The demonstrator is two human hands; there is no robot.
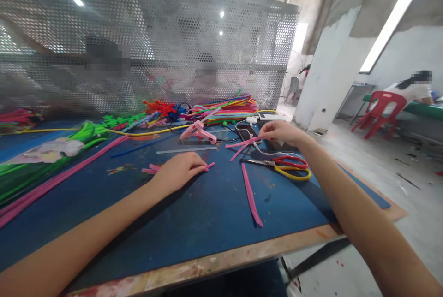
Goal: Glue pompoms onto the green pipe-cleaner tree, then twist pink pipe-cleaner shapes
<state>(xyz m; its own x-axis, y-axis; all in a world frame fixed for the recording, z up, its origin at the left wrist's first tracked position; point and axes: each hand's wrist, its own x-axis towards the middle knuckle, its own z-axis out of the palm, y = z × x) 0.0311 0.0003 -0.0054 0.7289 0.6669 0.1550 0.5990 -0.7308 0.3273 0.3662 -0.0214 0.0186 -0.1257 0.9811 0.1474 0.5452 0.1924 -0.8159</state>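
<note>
My left hand (180, 168) lies on the blue table mat (194, 214), fingers curled over short pink pipe-cleaner pieces (152, 168). Farther back and to the right, my right hand (280, 132) pinches crossed pink pipe-cleaner pieces (242, 145) just above the mat. One long pink pipe cleaner (251, 195) lies loose between the hands. Scissors with red and yellow handles (284, 165) rest on the mat below my right hand. A pink glue gun (199, 132) sits behind my left hand, with a metal ruler (187, 150) in front of it.
A phone (247, 133) and white charger (268, 116) lie near my right hand. Piles of coloured pipe cleaners (221, 105) and green ones (41, 163) line the back and left. A perforated metal screen (155, 48) stands behind, people beyond it. A seated person (411, 92) is far right.
</note>
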